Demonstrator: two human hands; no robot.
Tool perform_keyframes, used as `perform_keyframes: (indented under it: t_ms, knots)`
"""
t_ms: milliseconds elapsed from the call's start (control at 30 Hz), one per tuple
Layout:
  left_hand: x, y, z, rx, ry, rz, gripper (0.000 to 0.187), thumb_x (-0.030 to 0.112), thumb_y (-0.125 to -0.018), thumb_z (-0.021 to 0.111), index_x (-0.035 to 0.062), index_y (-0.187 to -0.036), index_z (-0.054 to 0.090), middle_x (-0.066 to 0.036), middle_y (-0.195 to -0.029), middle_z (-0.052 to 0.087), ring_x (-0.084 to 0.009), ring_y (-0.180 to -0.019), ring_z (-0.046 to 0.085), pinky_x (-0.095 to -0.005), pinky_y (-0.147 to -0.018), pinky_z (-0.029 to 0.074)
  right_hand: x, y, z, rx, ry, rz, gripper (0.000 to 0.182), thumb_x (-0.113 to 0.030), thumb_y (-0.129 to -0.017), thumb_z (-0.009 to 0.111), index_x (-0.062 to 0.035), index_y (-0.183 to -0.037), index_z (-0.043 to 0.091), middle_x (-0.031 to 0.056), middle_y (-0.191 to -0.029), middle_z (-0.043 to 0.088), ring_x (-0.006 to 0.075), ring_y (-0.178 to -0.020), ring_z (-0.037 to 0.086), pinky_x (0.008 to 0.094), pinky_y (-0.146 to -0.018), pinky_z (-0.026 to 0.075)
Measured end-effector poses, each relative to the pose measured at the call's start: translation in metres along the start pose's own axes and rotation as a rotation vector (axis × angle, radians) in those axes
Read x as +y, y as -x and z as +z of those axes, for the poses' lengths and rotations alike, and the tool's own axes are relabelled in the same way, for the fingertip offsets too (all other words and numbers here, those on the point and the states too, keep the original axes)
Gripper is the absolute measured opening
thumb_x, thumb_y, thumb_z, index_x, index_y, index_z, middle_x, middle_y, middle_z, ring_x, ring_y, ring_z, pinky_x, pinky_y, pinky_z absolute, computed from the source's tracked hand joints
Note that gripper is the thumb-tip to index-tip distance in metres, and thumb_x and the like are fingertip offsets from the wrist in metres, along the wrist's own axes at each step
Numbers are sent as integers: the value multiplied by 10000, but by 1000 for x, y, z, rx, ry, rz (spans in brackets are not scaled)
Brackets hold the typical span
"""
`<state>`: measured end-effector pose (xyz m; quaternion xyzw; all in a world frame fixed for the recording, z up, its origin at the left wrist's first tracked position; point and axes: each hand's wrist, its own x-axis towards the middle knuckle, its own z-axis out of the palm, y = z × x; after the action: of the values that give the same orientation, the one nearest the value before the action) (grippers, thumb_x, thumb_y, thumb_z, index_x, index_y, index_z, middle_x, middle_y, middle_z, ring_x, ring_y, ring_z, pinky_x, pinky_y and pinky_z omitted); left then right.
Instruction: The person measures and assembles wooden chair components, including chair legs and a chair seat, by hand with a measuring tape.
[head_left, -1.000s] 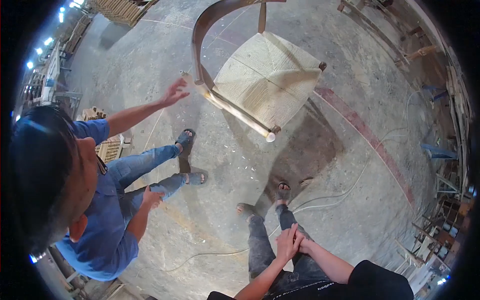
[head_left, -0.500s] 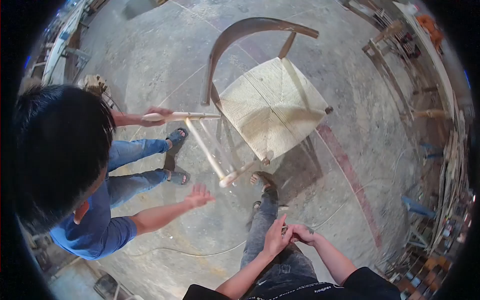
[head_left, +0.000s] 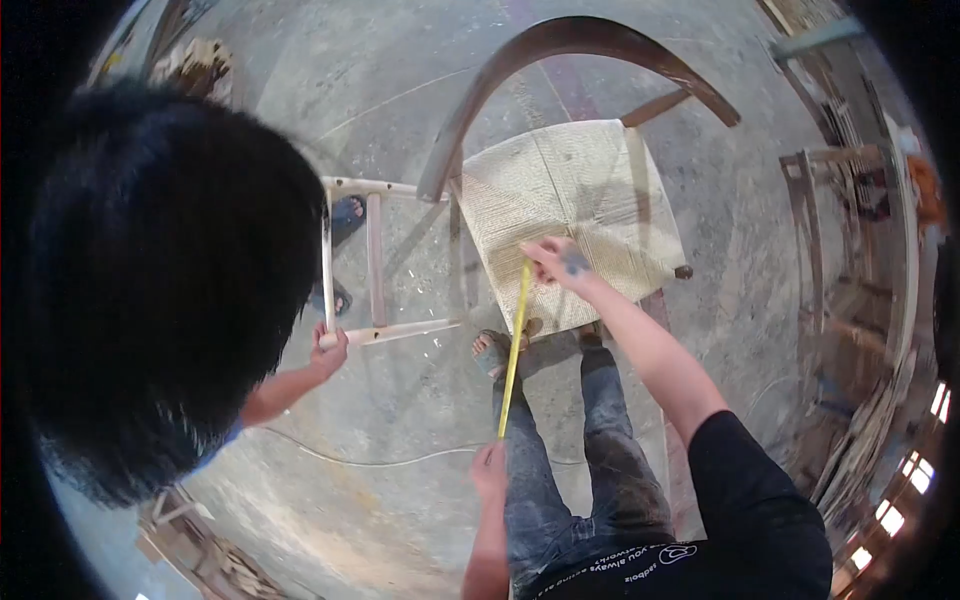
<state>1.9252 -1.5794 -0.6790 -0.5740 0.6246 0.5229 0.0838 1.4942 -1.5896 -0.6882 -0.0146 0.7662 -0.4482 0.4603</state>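
Note:
A yellow tape measure (head_left: 514,355) is drawn out in a slanted line between my two hands. My right hand (head_left: 560,263) grips its far end above the woven seat (head_left: 560,180) of a dark wooden chair (head_left: 478,95). Nearer my body, over my thigh, the fingers of my left hand (head_left: 489,472) close around the tape's lower end. Which hand has the case cannot be made out. The chair's curved back rail faces away from me, and its legs are mostly hidden under the seat.
At left a co-worker leans in, one hand (head_left: 328,345) on a pale wooden frame (head_left: 376,260) beside the chair. A cable (head_left: 370,462) crosses the floor. Wooden frames and stacked timber (head_left: 870,420) line the right side.
My hands have parted, stretching out the yellow tape, with the right one moved forward over the seat. The co-worker has leaned closer, turned the pale frame and taken hold of its near end.

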Motion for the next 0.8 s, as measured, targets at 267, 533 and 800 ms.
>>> perform_keyframes:
  t_ms: [267, 533, 800]
  knots:
    - [84, -42, 136, 124, 721, -288, 264, 220, -937, 624, -3, -818, 702, -4, -649, 576, -59, -535, 501, -217, -481, 389, -7, -122, 48, -177, 333, -308, 435, -446, -906, 588, -27, -857, 693, 145, -780, 666, 227, -663, 670, 359, -641, 540]
    - [105, -73, 159, 223, 758, -348, 267, 231, -929, 635, -12, -841, 703, 7, -620, 562, -64, -523, 499, -236, -472, 390, 0, -165, 50, -202, 748, -308, 570, -571, -956, 381, -99, -884, 693, 146, -897, 678, 315, -874, 649, 413, -848, 489]
    - [98, -74, 161, 288, 820, -346, 244, 218, -923, 642, -16, -923, 709, 0, -674, 596, -58, -573, 514, -216, -511, 398, -20, -156, 52, -205, 840, -292, 485, -522, -986, 391, -137, -930, 681, -14, -694, 669, 147, -766, 640, 350, -807, 496]
